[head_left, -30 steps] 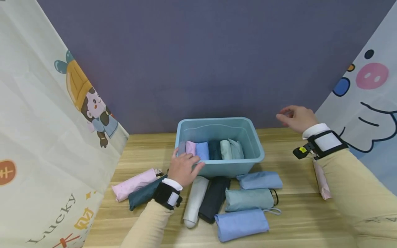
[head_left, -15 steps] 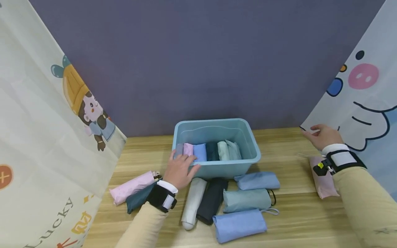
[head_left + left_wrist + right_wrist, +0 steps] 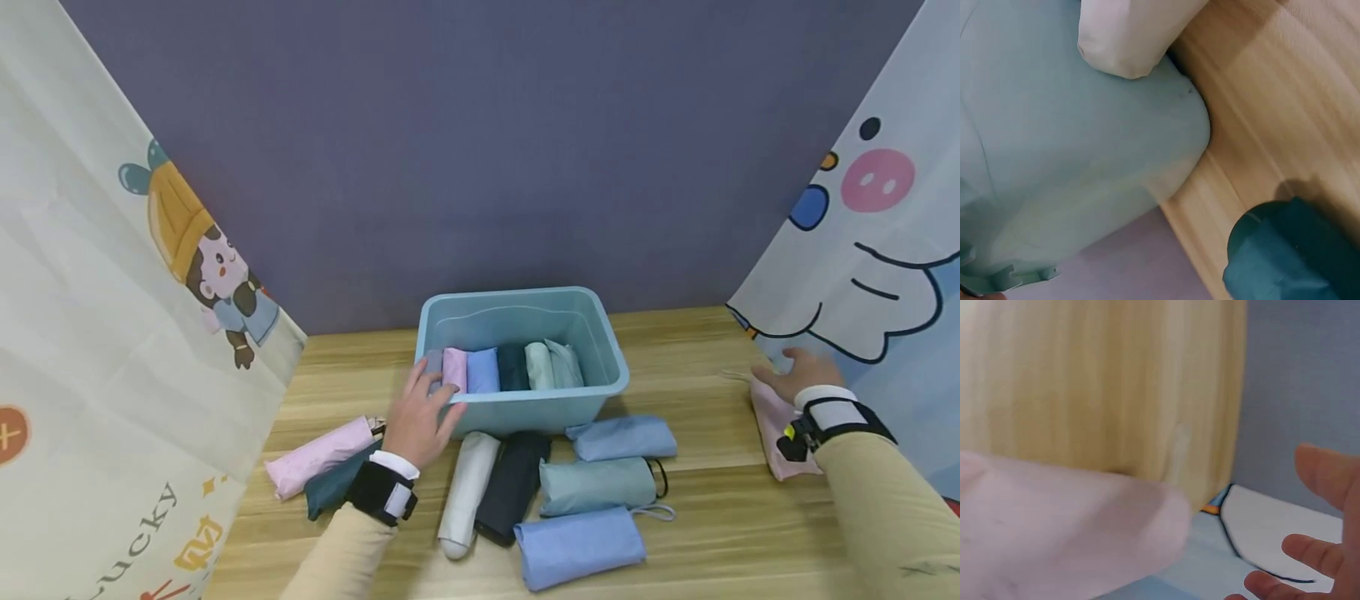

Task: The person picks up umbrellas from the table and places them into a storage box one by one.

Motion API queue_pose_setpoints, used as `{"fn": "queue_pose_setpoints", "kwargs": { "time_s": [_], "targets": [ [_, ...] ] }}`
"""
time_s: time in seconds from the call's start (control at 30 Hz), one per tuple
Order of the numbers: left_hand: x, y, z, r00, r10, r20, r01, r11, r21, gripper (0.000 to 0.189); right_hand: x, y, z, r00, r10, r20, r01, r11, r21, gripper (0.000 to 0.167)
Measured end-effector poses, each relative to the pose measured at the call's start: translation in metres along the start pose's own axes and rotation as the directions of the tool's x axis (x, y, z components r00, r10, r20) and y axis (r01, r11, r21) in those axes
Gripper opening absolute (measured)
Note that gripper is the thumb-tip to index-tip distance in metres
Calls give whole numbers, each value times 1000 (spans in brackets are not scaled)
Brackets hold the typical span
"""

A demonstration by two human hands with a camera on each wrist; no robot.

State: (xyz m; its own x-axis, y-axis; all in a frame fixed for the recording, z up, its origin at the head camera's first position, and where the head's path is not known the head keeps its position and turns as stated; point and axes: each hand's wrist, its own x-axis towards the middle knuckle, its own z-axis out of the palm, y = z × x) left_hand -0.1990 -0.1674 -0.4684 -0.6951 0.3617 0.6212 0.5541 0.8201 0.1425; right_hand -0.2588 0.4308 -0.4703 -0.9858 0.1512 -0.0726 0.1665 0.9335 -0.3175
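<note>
A light blue plastic bin (image 3: 525, 410) stands at the middle of the table. Inside it several folded umbrellas stand side by side, among them a pink one (image 3: 454, 371) and a blue one (image 3: 483, 372). My left hand (image 3: 420, 423) rests its loosely bent fingers over the bin's front left rim. At the far right lies a pink folded umbrella (image 3: 776, 433), also large in the right wrist view (image 3: 1072, 531). My right hand (image 3: 808, 375) hovers over its far end, fingers spread apart and holding nothing; whether it touches the umbrella cannot be told.
In front of the bin lie a white umbrella (image 3: 468, 492), a black one (image 3: 513, 487), a grey-blue one (image 3: 622, 437), a green one (image 3: 597, 486) and a blue one (image 3: 581, 546). A pink umbrella (image 3: 322, 457) and a dark teal one (image 3: 341, 479) lie left.
My right hand has moved right and down, from beside the bin to above the pink umbrella at far right. My left hand has slid slightly left along the rim. The view has shifted a little.
</note>
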Motion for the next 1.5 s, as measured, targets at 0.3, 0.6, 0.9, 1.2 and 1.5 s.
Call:
{"fn": "queue_pose_setpoints", "kwargs": {
  "time_s": [0.3, 0.6, 0.9, 1.2, 1.5],
  "targets": [
    [-2, 0, 7, 998, 2, -63, -3, 1000, -22, 30, -4, 20, 25, 980, 90, 179, -97, 995, 28, 100],
    [-3, 0, 7, 998, -28, -58, 26, 999, -34, 33, -6, 18, 44, 958, 131, 254, -145, 989, 35, 99],
    [-3, 1, 8, 997, -25, -67, 23, 999, -30, 38, -3, 15, 48, 963, 111, 247, -116, 993, 6, 93],
    [-2, 2, 8, 997, -19, -78, 17, 1000, -23, 35, 3, -19, 54, 973, 35, 228, -33, 999, -13, 88],
    [-2, 2, 8, 997, -27, -68, 26, 1000, -14, 38, 19, -71, 70, 969, -54, 241, 56, 998, 0, 85]
  ]
}}
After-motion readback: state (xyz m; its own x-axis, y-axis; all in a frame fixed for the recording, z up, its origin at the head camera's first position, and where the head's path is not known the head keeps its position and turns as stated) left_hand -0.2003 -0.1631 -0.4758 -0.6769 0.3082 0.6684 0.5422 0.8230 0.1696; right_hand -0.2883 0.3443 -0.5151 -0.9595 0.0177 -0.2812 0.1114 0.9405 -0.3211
